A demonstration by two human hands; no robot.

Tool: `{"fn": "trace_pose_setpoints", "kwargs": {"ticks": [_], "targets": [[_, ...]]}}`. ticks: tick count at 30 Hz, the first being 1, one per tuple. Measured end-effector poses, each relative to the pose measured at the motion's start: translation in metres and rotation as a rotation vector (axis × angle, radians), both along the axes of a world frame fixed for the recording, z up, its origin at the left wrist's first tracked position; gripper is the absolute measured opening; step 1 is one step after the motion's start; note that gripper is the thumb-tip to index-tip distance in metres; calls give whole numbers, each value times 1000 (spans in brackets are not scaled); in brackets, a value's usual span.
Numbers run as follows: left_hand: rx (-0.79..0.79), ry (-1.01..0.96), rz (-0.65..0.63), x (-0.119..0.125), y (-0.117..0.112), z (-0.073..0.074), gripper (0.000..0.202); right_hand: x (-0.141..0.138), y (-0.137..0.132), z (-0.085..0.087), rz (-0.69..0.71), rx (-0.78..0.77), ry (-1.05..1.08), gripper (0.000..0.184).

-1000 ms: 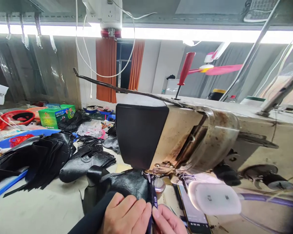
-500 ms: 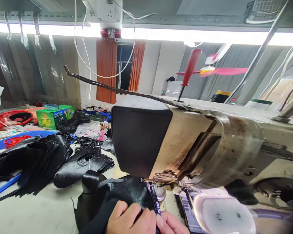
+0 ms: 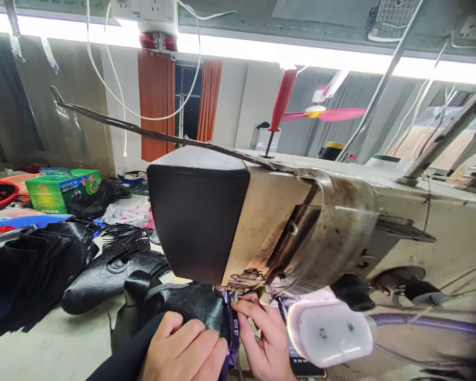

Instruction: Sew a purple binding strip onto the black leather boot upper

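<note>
Left hand (image 3: 184, 349), back upward and fingers bent side by side, presses down on a black leather-like piece (image 3: 198, 304); whether its fingertips grip the material underneath I cannot tell. Right hand (image 3: 265, 333) stands opposite, thumb and forefinger bent towards each other, their tips at the edge of a dark strip (image 3: 235, 323); whether they pinch it I cannot tell. Black piece and strip lie on the worktable (image 3: 43, 349), their far ends just under the needle area of the sewing machine (image 3: 198, 222); the piece is glossy, softly creased, with a raised, folded part at its left; the strip is narrow, runs along the piece's right edge and bears small pale characters, too small to read.

Half a second ago the right hand was lower, near the strip's characters; now it is farther forward, its fingertips beside the machine's foot, and it hides the round metal part that showed there; the left hand keeps its place on the piece. Stacked black pieces (image 3: 43, 264) lie to the left; a lit lamp (image 3: 329, 333) glows just beside the right hand, a phone (image 3: 307, 365) partly showing below it.
</note>
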State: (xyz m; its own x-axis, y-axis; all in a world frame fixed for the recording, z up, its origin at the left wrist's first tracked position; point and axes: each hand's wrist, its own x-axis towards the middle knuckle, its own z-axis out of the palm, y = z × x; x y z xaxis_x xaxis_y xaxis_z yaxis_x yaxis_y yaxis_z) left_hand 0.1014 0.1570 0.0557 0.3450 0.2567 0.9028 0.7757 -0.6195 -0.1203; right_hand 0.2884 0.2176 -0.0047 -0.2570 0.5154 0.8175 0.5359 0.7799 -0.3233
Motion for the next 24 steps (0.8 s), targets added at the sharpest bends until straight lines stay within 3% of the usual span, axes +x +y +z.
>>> {"fn": "trace_pose_setpoints", "kwargs": {"ticks": [5,17,24], "targets": [[137,-42,-61,-2,12,-11,32,-3,-6,4,26,2,27,27],[42,7,-80,-7,10,-19,29,-5,-4,11,55,14,59,27],[54,0,-74,-5,9,-8,32,4,-6,5,35,18,-12,27]]}}
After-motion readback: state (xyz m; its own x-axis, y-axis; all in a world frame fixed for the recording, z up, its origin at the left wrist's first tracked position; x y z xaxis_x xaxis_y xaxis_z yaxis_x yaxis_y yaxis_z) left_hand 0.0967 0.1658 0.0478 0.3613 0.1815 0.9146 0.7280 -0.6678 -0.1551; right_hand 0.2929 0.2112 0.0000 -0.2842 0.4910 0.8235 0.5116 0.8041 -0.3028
